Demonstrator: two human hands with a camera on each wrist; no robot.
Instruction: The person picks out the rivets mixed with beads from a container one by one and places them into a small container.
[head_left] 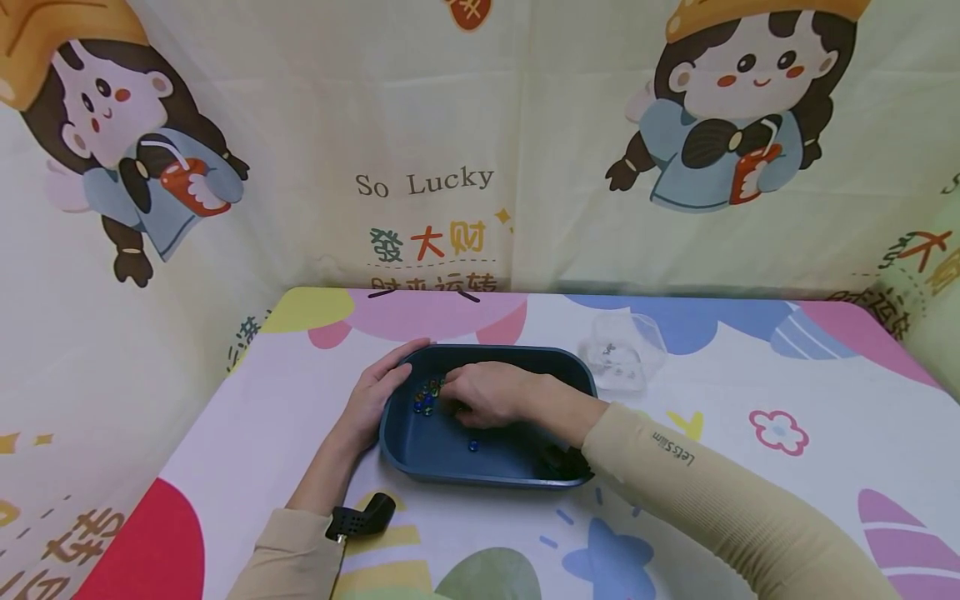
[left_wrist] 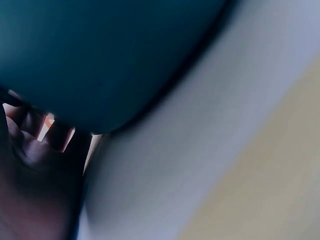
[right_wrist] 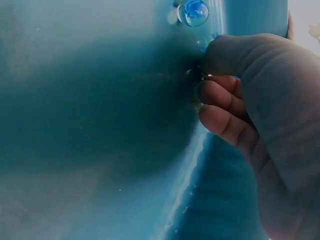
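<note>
A dark blue plastic tub (head_left: 487, 482) sits on the table in front of me. At its left end, my left hand (head_left: 371, 396) grips the rim, thumb over the edge and the other fingers along the outside. In the left wrist view, curled fingers (left_wrist: 37, 132) show beside the tub's wall (left_wrist: 110, 65). Small coloured glass marbles (head_left: 427, 398) cluster inside at the left. My right hand (head_left: 491, 393) reaches down into the tub beside them, thumb and fingertips pinching together. A yellowish marble (right_wrist: 196, 104) shows at those fingertips, largely hidden. One blue marble (head_left: 473, 446) lies apart nearer the front wall.
Behind the tub's right end stands a clear plastic container (head_left: 618, 367). Something dark (head_left: 564, 460) lies in the tub's front right corner, partly under my right forearm. A patterned cloth covers the table (head_left: 750, 367), and a printed curtain (head_left: 570, 167) hangs close behind it.
</note>
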